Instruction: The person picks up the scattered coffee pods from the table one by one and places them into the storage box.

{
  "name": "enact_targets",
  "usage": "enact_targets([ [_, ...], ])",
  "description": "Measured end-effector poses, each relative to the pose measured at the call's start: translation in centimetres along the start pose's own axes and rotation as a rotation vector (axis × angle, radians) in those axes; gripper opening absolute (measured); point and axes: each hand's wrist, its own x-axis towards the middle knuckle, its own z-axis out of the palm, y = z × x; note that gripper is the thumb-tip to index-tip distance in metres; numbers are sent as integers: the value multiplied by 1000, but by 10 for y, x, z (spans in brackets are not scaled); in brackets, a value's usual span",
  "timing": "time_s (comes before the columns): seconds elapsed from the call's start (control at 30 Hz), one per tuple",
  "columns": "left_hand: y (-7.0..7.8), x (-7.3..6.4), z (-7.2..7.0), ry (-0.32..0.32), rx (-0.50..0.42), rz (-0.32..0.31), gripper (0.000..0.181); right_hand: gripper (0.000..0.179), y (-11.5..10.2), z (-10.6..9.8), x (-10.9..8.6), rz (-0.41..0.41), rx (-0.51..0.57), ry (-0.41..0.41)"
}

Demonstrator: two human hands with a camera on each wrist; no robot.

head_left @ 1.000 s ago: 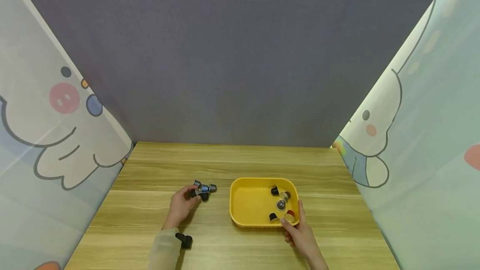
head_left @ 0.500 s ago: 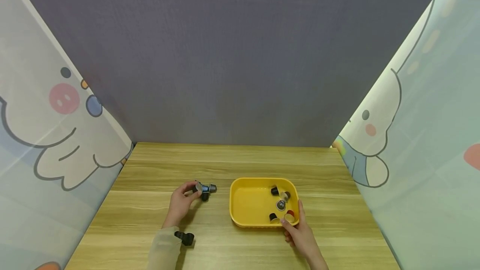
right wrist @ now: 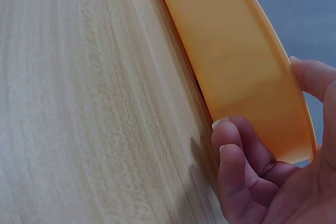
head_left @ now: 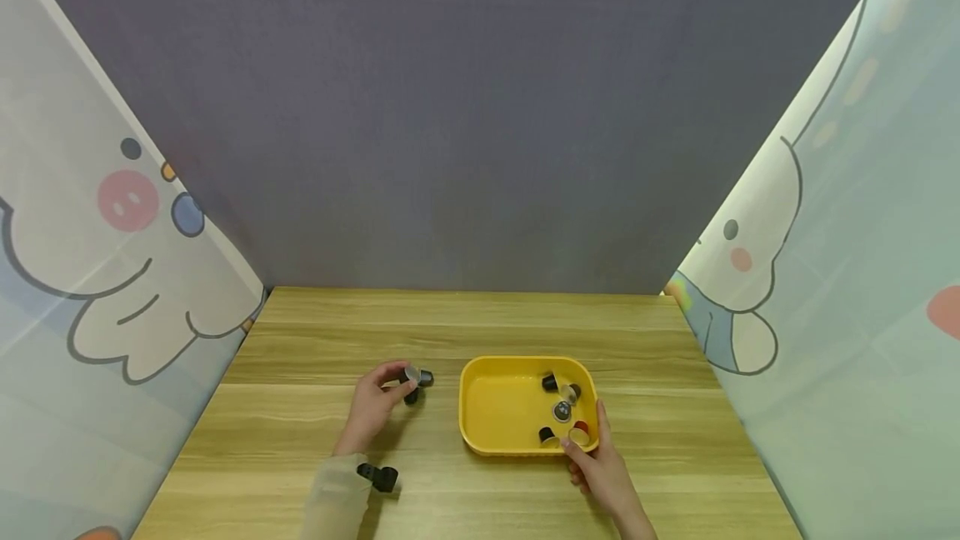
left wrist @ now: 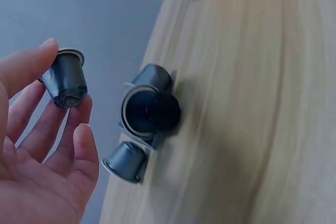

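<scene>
My left hand (head_left: 373,403) pinches a dark coffee capsule (left wrist: 67,81) between thumb and fingers, raised off the table. Its pale lid shows in the head view. Just below and beside it lie a few more capsules, among them a grey one (head_left: 426,378) and a black one (head_left: 411,397); in the left wrist view another dark capsule (left wrist: 127,161) lies beside them. My right hand (head_left: 603,473) grips the near right corner of a yellow tray (head_left: 498,417), thumb over the rim and fingers along the outside. Several capsules, one of them red (head_left: 581,426), lie in the tray's right half.
The wooden table (head_left: 465,323) ends at a grey back wall (head_left: 465,148). Printed cartoon panels (head_left: 120,273) stand on both sides. A black strap device (head_left: 381,477) sits on the left wrist.
My left hand has picked up a capsule from the group and moved slightly right, over the others. The right hand and the tray have stayed put.
</scene>
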Motion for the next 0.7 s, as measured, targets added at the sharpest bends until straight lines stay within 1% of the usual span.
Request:
enact_targets([
  [0.1,-11,5,4,0,-23,21,36,102,0,0,0,2,-3,-1],
  [0.23,-5,3,10,-12,-7,37,32,101,-1,0,0,4,-7,-2],
  [0.33,0,1,15,-42,2,41,32,101,-2,-1,0,7,-7,0],
  [0.47,2,-1,21,-73,5,69,32,102,-1,0,0,14,1,1],
  [0.6,4,-2,26,-79,11,98,29,102,0,1,-1,14,2,1],
  [0.7,5,-3,31,-97,6,107,27,102,0,1,-2,13,-4,2],
])
